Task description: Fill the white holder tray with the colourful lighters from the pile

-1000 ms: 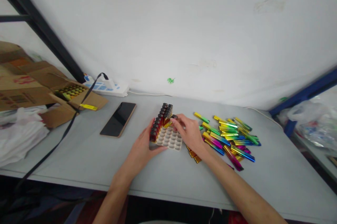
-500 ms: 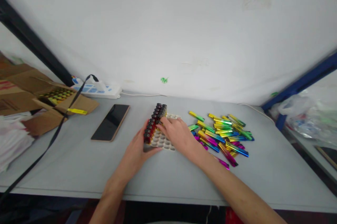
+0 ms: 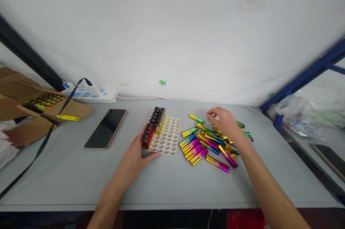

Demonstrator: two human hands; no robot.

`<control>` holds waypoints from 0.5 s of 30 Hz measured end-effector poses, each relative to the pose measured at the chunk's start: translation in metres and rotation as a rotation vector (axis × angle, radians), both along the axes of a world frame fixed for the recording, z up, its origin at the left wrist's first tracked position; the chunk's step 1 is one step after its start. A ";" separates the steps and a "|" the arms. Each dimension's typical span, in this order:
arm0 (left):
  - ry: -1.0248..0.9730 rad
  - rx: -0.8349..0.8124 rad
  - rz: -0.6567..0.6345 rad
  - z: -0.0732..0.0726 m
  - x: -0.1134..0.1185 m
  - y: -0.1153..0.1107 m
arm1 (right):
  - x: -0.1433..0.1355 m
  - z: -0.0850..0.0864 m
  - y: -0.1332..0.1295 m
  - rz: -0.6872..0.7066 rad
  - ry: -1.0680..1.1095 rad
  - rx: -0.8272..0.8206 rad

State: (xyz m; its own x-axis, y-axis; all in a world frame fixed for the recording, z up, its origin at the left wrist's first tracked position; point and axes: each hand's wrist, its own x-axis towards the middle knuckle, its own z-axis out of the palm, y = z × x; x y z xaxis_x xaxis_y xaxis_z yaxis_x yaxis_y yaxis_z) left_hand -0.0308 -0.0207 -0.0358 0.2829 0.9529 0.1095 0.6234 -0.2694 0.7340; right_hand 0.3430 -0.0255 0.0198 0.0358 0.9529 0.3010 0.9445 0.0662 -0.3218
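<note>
My left hand (image 3: 134, 155) grips the white tray (image 3: 168, 135) at its near left corner; my right hand (image 3: 226, 123) curls over the shiny tubes (image 3: 192, 149) on the desk (image 3: 167, 182), holding what I can't tell. I judge this a picking step beside the part-filled tray; next calls for a clean single pinch.
</note>
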 end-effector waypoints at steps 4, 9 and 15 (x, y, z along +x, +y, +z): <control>0.015 -0.004 0.013 0.000 0.000 0.000 | 0.054 -0.006 -0.007 -0.043 -0.137 -0.200; 0.028 -0.011 0.032 0.000 0.001 0.001 | 0.061 -0.003 -0.035 0.088 -0.021 -0.179; 0.076 -0.045 0.053 0.004 0.002 0.001 | 0.079 0.009 -0.046 -0.048 0.117 -0.046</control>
